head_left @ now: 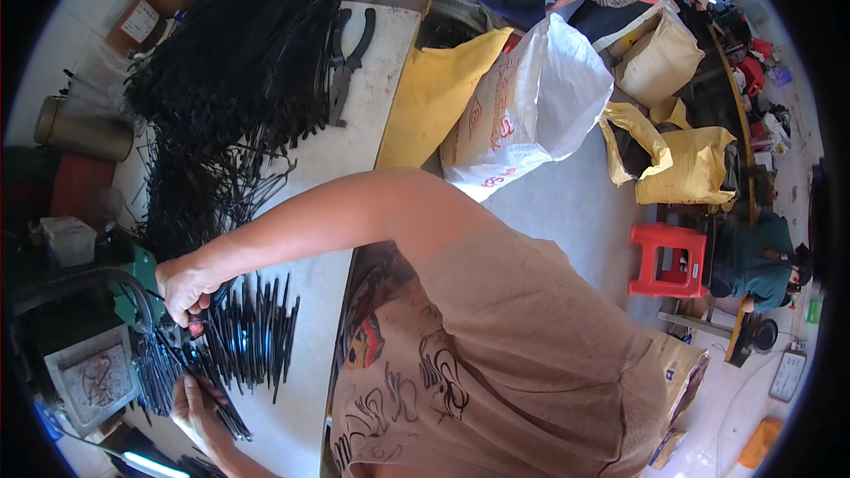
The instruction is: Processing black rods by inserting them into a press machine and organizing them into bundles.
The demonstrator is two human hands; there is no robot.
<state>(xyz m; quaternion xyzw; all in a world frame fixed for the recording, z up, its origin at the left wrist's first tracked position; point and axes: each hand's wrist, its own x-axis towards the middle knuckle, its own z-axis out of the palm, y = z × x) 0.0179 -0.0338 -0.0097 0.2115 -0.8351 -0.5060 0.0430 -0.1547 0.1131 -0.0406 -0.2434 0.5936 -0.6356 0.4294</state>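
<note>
My right hand [188, 290] comes in from above at the green machine [137, 296], its fingers closed. A small red piece [196, 327] shows just under its fingertips; what the fingers grip is hidden. Below it, my left hand [199, 409] has its thumb and fingers closed around a few thin black rods [235, 423], whose ends stick out past the palm. Beside both hands, a row of similar black rods [257, 332] lies side by side on the white tabletop [310, 301]. More rods [155, 376] are bunched against the machine.
A large heap of black rods [235, 53] covers the tabletop's far part, with black-handled pliers [347, 62] beside it. A metal tray [93, 376] sits by the machine. White [531, 97] and yellow sacks [686, 164] and a red stool [668, 258] stand on the floor. Other people are nearby.
</note>
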